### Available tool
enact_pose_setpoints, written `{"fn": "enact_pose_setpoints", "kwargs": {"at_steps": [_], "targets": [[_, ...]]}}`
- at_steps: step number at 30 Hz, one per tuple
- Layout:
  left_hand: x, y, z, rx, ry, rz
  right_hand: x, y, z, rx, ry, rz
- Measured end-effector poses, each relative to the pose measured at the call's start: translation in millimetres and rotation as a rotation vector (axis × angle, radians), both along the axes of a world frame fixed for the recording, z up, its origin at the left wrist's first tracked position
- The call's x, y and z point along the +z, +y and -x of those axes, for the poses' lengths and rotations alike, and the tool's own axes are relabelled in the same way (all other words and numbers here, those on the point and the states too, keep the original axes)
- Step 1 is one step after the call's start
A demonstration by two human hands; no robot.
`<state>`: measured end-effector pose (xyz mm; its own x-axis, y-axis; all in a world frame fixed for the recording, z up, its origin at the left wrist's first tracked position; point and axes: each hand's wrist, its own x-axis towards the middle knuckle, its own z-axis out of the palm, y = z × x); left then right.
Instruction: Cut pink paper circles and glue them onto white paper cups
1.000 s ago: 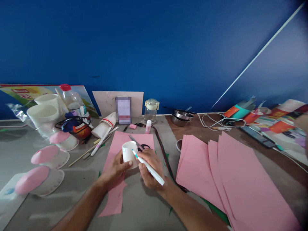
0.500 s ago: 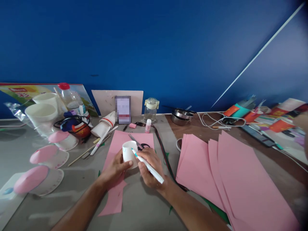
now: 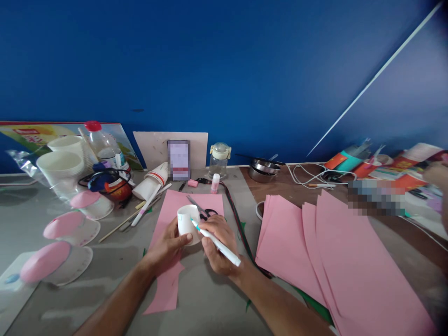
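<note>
Closed grips on cup and marker
Left hand (image 3: 173, 240) clamps the white paper cup (image 3: 188, 225); right hand (image 3: 220, 242) pinches a slanted white marker (image 3: 220, 245) (teal tip).

Your left hand (image 3: 173, 240) hides part of the white paper cup (image 3: 187, 226); you can't tell if the white teal-tipped marker (image 3: 224, 252) touches it. Your right hand (image 3: 220, 242) partly covers the black-handled scissors (image 3: 212, 213). The upright phone's pixelated screen (image 3: 179, 160) is unreadable. Edges crop another person's blurred hand (image 3: 437, 177) and your large pink paper sheets (image 3: 364, 261).
</note>
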<state>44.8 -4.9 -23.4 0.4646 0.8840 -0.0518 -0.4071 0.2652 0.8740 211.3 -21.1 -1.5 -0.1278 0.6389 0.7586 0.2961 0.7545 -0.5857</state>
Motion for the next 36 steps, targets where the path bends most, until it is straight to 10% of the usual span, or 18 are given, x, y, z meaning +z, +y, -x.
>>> {"fn": "enact_pose_setpoints", "kwargs": {"at_steps": [36], "targets": [[-4.2, 2.2, 2.6, -0.012, 0.013, -0.002, 4.1, 1.1, -5.8, -0.065, 0.017, 0.122]]}}
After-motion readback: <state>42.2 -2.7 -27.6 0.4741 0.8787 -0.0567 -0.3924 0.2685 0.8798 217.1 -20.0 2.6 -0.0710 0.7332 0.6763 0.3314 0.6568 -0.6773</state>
